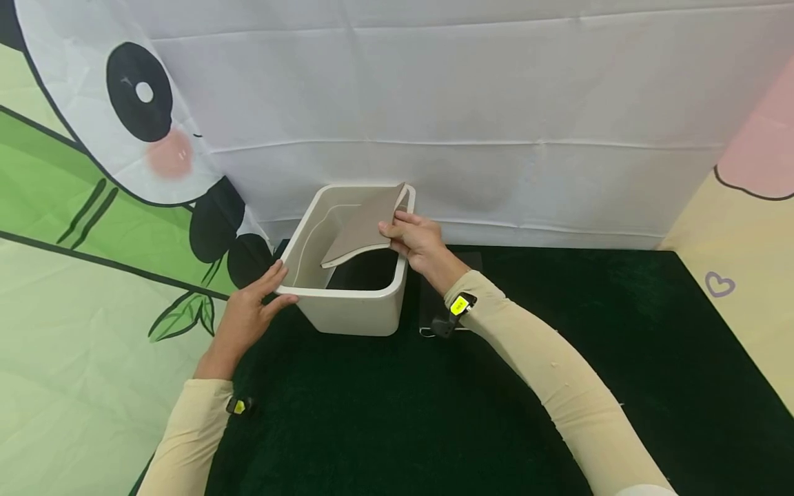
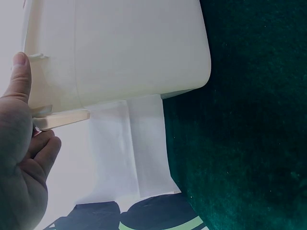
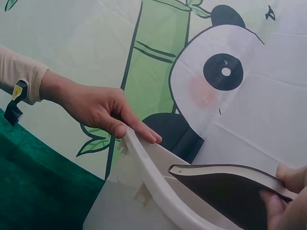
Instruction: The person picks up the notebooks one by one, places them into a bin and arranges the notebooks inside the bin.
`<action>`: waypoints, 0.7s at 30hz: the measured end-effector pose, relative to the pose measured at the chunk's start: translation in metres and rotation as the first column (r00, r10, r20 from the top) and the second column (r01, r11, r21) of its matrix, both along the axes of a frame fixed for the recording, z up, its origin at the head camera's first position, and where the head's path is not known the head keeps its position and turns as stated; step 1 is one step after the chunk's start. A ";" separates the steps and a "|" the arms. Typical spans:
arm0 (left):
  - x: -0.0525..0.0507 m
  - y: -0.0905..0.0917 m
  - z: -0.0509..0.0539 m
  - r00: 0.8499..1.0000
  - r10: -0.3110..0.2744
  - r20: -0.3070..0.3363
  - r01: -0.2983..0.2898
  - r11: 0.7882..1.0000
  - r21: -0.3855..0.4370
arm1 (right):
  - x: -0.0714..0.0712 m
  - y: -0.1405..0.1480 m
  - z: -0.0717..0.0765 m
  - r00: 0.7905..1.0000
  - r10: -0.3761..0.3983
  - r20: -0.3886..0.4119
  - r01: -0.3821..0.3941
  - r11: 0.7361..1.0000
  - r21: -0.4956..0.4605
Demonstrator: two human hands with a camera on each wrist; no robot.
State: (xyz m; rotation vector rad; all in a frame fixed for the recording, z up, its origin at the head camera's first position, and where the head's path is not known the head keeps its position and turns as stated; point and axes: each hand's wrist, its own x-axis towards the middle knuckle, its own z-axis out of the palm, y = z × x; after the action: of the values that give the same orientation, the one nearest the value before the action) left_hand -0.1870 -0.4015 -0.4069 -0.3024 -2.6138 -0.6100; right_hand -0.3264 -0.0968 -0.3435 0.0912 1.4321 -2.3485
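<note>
A notebook (image 1: pixel 366 224) with a taupe cover, slightly bent, is tilted over the opening of a white plastic bin (image 1: pixel 360 313). My right hand (image 1: pixel 423 251) pinches it by its right edge, thumb on top and fingers beneath. The dark underside and pale page edges of the notebook (image 3: pixel 225 187) show in the right wrist view. With thumb and fingers, my left hand (image 1: pixel 251 310) grips the near left corner of the bin's rim. A black flat thing (image 1: pixel 369 272) lies inside the bin, partly hidden by the notebook.
The bin stands on a dark green cloth-covered table (image 1: pixel 372 413), close to a white backdrop (image 1: pixel 465 103). Right of it lies a dark flat object (image 1: pixel 432 303), partly hidden by the right wrist. A panda-printed cloth (image 1: pixel 80 289) hangs at the left.
</note>
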 end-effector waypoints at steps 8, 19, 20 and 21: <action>0.000 0.002 0.001 1.000 0.006 0.005 -0.006 1.000 0.002 | 0.001 -0.010 0.001 1.000 0.004 0.012 -0.004 0.999 0.036; -0.001 0.004 0.001 1.000 0.007 0.017 -0.007 1.000 0.006 | 0.003 -0.017 0.000 1.000 0.027 0.003 -0.027 0.996 0.081; -0.001 0.004 0.001 1.000 0.008 0.017 -0.008 1.000 0.007 | 0.003 -0.017 0.000 1.000 0.031 0.001 -0.031 0.997 0.075; -0.001 0.005 0.001 1.000 0.008 0.016 -0.008 1.000 0.008 | 0.003 -0.017 0.000 0.999 0.032 0.001 -0.032 0.997 0.068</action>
State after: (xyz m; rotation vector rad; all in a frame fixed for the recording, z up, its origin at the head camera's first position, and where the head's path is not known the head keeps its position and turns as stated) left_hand -0.1880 -0.3969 -0.4063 -0.2861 -2.6260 -0.6230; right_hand -0.3234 -0.1139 -0.3439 0.0856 1.5026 -2.2742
